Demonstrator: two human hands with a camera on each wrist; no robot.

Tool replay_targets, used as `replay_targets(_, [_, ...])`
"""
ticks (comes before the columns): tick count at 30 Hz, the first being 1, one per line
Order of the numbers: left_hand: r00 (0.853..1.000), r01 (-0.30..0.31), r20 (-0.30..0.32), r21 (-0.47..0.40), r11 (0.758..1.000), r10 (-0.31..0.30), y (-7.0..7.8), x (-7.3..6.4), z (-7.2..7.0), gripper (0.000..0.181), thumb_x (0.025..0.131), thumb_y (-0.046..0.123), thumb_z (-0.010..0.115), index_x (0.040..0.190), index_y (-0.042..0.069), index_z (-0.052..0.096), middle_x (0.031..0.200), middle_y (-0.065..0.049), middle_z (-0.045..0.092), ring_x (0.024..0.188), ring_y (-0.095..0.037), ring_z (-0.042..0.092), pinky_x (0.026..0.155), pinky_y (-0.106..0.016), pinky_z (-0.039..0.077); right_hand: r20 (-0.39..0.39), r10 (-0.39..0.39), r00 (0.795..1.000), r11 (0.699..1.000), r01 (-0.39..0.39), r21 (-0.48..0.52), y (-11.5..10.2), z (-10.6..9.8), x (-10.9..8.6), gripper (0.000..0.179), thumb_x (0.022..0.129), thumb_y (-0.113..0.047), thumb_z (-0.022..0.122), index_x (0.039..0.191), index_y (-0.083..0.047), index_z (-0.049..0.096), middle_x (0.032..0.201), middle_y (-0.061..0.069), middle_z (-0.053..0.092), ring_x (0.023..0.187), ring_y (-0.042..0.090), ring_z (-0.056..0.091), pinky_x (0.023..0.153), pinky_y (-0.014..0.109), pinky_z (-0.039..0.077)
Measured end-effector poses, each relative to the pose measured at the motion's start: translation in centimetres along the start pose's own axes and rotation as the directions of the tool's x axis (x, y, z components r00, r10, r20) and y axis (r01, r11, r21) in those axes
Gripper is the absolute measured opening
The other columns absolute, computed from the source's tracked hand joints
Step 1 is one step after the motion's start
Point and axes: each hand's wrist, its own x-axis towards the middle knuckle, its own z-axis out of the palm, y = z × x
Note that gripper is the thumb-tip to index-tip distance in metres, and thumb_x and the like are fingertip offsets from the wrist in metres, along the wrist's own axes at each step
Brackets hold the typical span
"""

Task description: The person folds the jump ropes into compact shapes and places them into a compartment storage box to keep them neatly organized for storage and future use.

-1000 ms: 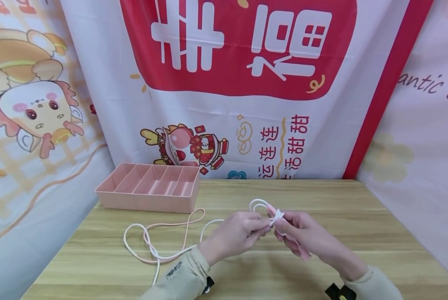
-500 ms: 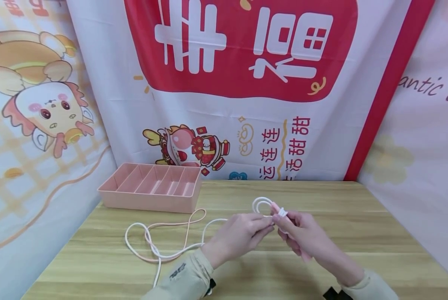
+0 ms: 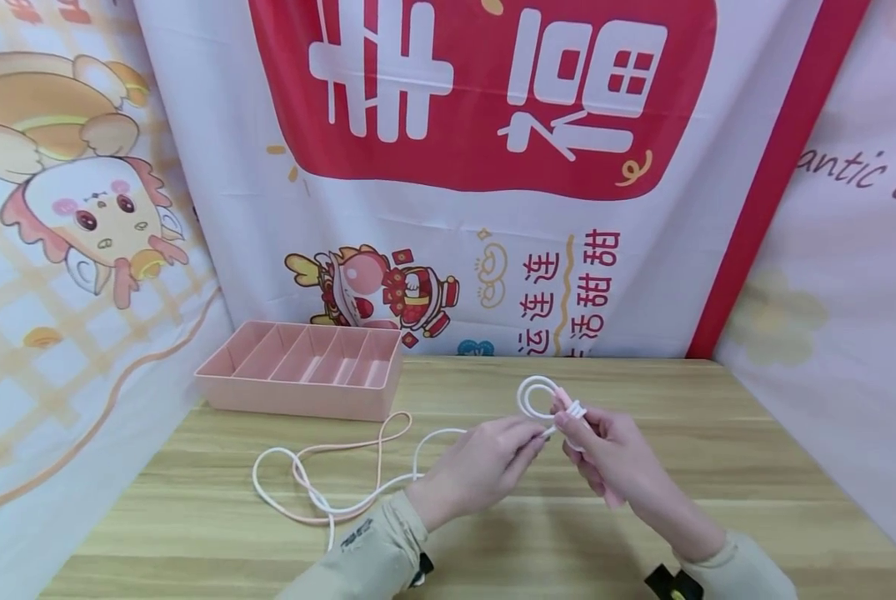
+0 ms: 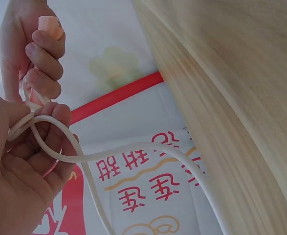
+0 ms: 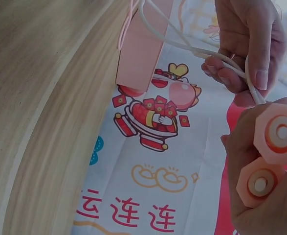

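Note:
Two pink jump rope handles (image 5: 282,132) lie side by side in my right hand (image 3: 620,458), their octagonal ends showing in the right wrist view. White cord is wound around the handles near my right thumb, and curved cord loops (image 3: 524,398) stand out beyond them. My left hand (image 3: 481,462) pinches the white cord (image 4: 104,154) just left of the handles. From there the cord runs down to the table, where it lies in loose loops together with a pink stretch of cord (image 3: 379,458). Both hands are raised above the table, close together.
A pink box (image 3: 297,396) with several compartments stands at the table's back left. The wooden table (image 3: 718,467) meets a printed cloth (image 3: 417,200) at the back, and more printed cloth hangs on both sides.
Both hands have shifted slightly up and to the right with the handles. My left fingers have drawn away from the wound cord, and a short taut stretch now shows between the hands.

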Motion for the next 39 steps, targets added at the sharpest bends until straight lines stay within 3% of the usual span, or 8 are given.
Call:
replay_targets(7, [0.997,0.015,0.071,-0.044,0.999,-0.012,0.2,0.0,0.1,0.024,0.108,0.026,0.041,0.11,0.01,0.06,0.097,0.004,0.06,0.093,-0.007,0.057,0.084,-0.022,0.048,-0.01,0.001,1.0,1.0,-0.001,0.023,0.1,-0.2,0.1,0.037,0.099,-0.033,0.061,0.11,0.002,0.062,0.063,0.01,0.049,0.039,0.014,0.039,0.033,0.024,0.034])
replay_targets(10, [0.994,0.017,0.108,-0.08,0.997,-0.008,0.3,0.0,0.1,0.032,0.109,0.03,0.033,0.115,0.009,0.058,0.108,-0.001,0.062,0.106,-0.012,0.058,0.094,-0.026,0.045,-0.013,0.016,1.0,0.999,-0.015,0.037,0.2,-0.2,0.1,0.041,0.099,-0.035,0.061,0.114,0.003,0.062,0.063,0.01,0.049,0.04,0.014,0.039,0.033,0.024,0.034])
replay_targets(14, [0.996,0.043,0.084,-0.097,0.994,-0.035,0.3,0.0,0.2,0.036,0.11,0.031,0.03,0.108,0.011,0.06,0.105,0.0,0.064,0.103,-0.011,0.058,0.093,-0.026,0.046,-0.024,0.032,0.999,0.999,-0.031,0.035,0.3,-0.2,0.2,0.043,0.098,-0.036,0.061,0.118,0.002,0.062,0.062,0.009,0.049,0.04,0.014,0.039,0.033,0.024,0.034])
replay_targets(17, [0.997,0.066,0.046,-0.106,0.992,-0.061,0.1,0.0,0.2,0.033,0.109,0.03,0.034,0.097,0.014,0.061,0.091,0.005,0.061,0.087,-0.007,0.056,0.08,-0.022,0.047,-0.036,0.031,0.999,0.999,-0.03,0.035,0.2,-0.2,0.2,0.043,0.098,-0.037,0.061,0.12,0.0,0.063,0.063,0.01,0.05,0.041,0.014,0.04,0.033,0.024,0.034])
replay_targets(20, [0.996,0.08,0.038,-0.126,0.989,-0.075,0.0,0.0,0.0,0.03,0.107,0.027,0.042,0.095,0.014,0.066,0.088,0.007,0.061,0.082,-0.004,0.055,0.076,-0.02,0.046,-0.049,0.02,0.999,0.999,-0.018,0.04,0.0,-0.3,0.2,0.043,0.099,-0.037,0.06,0.119,0.001,0.062,0.063,0.01,0.05,0.041,0.013,0.04,0.033,0.024,0.035])
replay_targets(28, [0.989,0.102,0.12,-0.173,0.98,-0.082,-0.4,-0.2,-0.4,0.019,0.099,0.026,0.061,0.1,0.018,0.078,0.076,0.012,0.053,0.068,0.001,0.046,0.059,-0.013,0.041,-0.067,-0.035,0.997,0.996,0.04,0.074,-0.2,-0.7,0.1,0.042,0.1,-0.036,0.058,0.123,-0.001,0.062,0.067,0.01,0.051,0.043,0.011,0.04,0.034,0.024,0.035])
replay_targets(33, [0.984,0.144,0.144,-0.257,0.956,-0.109,-0.7,-0.1,-0.5,0.014,0.095,0.02,0.067,0.098,0.014,0.079,0.071,0.012,0.051,0.063,-0.001,0.044,0.054,-0.015,0.04,-0.048,-0.069,0.996,0.994,0.073,0.081,0.0,-0.7,0.2,0.041,0.101,-0.036,0.057,0.124,-0.003,0.062,0.067,0.009,0.051,0.044,0.011,0.041,0.034,0.024,0.037])
replay_targets(39, [0.978,0.202,0.118,-0.329,0.922,-0.172,-1.1,0.1,-0.6,0.015,0.097,0.018,0.065,0.095,0.01,0.077,0.071,0.011,0.053,0.062,-0.002,0.044,0.054,-0.017,0.039,-0.065,-0.093,0.993,0.988,0.1,0.114,0.0,-0.7,0.1,0.044,0.101,-0.037,0.056,0.127,-0.002,0.06,0.067,0.009,0.052,0.042,0.011,0.041,0.033,0.024,0.036])
